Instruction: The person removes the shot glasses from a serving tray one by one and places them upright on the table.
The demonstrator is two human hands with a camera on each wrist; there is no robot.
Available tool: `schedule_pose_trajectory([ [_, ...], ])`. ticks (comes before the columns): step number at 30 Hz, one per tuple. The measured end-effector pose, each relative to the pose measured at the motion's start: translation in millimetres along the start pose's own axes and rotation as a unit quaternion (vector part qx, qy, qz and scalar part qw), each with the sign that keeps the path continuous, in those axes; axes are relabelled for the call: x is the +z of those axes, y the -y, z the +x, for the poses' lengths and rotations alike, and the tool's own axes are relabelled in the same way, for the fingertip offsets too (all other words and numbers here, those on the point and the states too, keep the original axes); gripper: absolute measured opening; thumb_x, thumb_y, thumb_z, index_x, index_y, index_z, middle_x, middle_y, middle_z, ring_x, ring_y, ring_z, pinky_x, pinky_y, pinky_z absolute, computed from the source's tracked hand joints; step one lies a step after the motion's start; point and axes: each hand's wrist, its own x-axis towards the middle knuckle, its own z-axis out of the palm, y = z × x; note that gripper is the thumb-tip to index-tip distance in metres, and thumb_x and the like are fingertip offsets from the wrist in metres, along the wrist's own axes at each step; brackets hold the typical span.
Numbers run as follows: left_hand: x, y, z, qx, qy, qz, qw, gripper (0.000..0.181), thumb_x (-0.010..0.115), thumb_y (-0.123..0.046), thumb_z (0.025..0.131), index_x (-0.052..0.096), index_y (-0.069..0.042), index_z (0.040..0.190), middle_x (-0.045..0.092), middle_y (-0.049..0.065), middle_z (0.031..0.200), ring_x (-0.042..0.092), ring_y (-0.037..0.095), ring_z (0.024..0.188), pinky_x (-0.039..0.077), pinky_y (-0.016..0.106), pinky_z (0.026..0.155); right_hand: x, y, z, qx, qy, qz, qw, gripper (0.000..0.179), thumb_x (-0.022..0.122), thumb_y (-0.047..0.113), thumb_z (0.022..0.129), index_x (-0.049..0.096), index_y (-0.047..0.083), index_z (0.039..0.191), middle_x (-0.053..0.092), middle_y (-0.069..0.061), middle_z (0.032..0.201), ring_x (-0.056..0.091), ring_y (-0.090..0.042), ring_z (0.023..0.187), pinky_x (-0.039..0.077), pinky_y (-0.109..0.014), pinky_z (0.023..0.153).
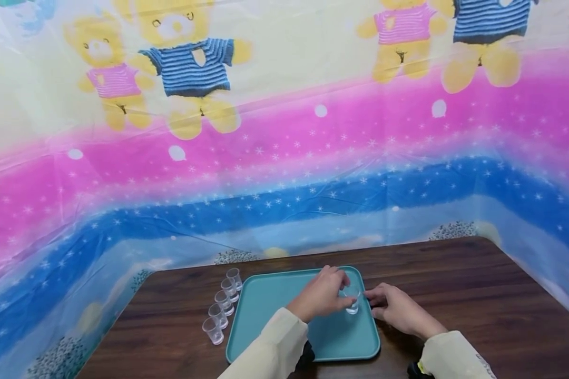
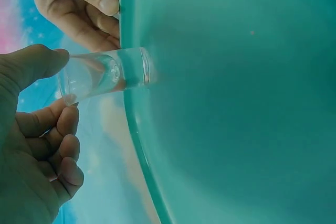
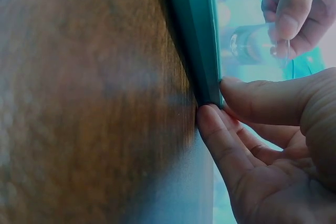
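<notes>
My left hand (image 1: 323, 296) reaches over the right side of a teal tray (image 1: 265, 305). Between thumb and forefinger it pinches the rim of a small clear shot glass (image 2: 107, 74). That glass stands upright, its base at the tray's surface near the right edge; I cannot tell whether it bears weight there. At the tray's right rim, my right hand (image 1: 398, 309) grips the edge. In the right wrist view the thumb lies on the rim's upper side, and a fingertip (image 3: 211, 119) sits against its outer underside.
Several clear shot glasses stand in a row along the tray's left edge, the nearest one (image 1: 213, 331) at the front. Everything rests on a dark wooden table (image 1: 469, 295). A printed curtain (image 1: 284, 158) with bears hangs behind the table and along its sides.
</notes>
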Motion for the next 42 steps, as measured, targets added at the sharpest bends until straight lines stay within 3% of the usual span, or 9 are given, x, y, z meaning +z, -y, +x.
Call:
schedule_pose_trajectory([
  [8,-13.4,11.0,-16.6,-0.003,-0.015,-0.028,0.9995,0.030,0.069,-0.035,0.087,0.062,-0.010,0.103,0.054,-0.004,0.091,0.044,0.007,0.082,0.042,0.022,0.068,2,2,0.4,0.005,-0.006,-0.003,1.0000,0.038,0.066,-0.003,0.085,0.061,0.003,0.122,0.056,-0.003,0.104,0.058,-0.023,0.099,0.049,-0.042,0.078],
  [16,-26.9,28.3,-45.1,-0.010,-0.033,-0.037,0.9987,0.029,0.070,-0.033,0.086,0.063,-0.008,0.102,0.054,-0.004,0.090,0.045,0.008,0.082,0.043,0.023,0.069,2,0,-0.1,0.010,-0.005,-0.007,0.9999,0.040,0.066,-0.003,0.084,0.061,0.003,0.123,0.055,-0.003,0.107,0.057,-0.025,0.102,0.049,-0.041,0.078],
  [23,-30.4,44.8,-66.1,-0.022,-0.042,-0.027,0.9985,0.029,0.070,-0.033,0.086,0.064,-0.009,0.101,0.057,-0.002,0.091,0.047,0.007,0.082,0.044,0.025,0.070,0,-5,2.1,0.005,0.003,-0.010,0.9999,0.041,0.067,-0.002,0.084,0.059,0.002,0.125,0.055,-0.004,0.106,0.057,-0.025,0.101,0.049,-0.042,0.079],
  [25,-31.0,49.2,-72.2,-0.021,-0.049,-0.020,0.9984,0.029,0.070,-0.033,0.086,0.064,-0.009,0.101,0.058,-0.003,0.090,0.048,0.006,0.081,0.045,0.028,0.080,1,-6,3.1,0.002,0.006,-0.010,0.9999,0.042,0.067,-0.001,0.084,0.059,0.002,0.125,0.055,-0.004,0.106,0.057,-0.025,0.101,0.049,-0.042,0.079],
  [27,-32.3,53.5,-78.6,-0.021,-0.057,-0.017,0.9980,0.028,0.070,-0.033,0.086,0.063,-0.009,0.100,0.058,-0.002,0.091,0.047,0.006,0.081,0.044,0.030,0.083,2,-6,4.3,0.000,0.008,-0.009,0.9999,0.042,0.068,-0.001,0.084,0.059,0.002,0.125,0.056,-0.004,0.106,0.057,-0.025,0.101,0.049,-0.042,0.078],
  [30,-35.4,57.8,-87.5,-0.021,-0.062,-0.020,0.9977,0.025,0.070,-0.031,0.086,0.062,-0.010,0.098,0.057,-0.002,0.090,0.046,0.007,0.080,0.044,0.029,0.081,1,-8,3.6,-0.006,0.010,-0.009,0.9999,0.042,0.068,0.000,0.084,0.059,0.001,0.125,0.056,-0.005,0.107,0.057,-0.026,0.101,0.049,-0.042,0.078],
  [33,-39.6,62.9,-98.0,-0.026,-0.063,-0.028,0.9973,0.023,0.071,-0.030,0.086,0.061,-0.011,0.096,0.055,-0.002,0.090,0.045,0.008,0.080,0.042,0.025,0.068,0,-8,3.7,-0.014,0.015,-0.010,0.9997,0.043,0.068,0.001,0.084,0.057,-0.001,0.126,0.056,-0.005,0.107,0.058,-0.027,0.101,0.049,-0.041,0.077],
  [42,-57.6,77.3,-135.5,-0.046,-0.087,-0.022,0.9949,0.021,0.070,-0.030,0.086,0.060,-0.013,0.095,0.051,-0.006,0.086,0.044,0.009,0.079,0.041,0.027,0.067,0,-7,5.1,-0.016,0.021,-0.012,0.9996,0.045,0.069,0.004,0.084,0.057,-0.002,0.126,0.055,-0.006,0.108,0.058,-0.027,0.100,0.049,-0.042,0.077],
])
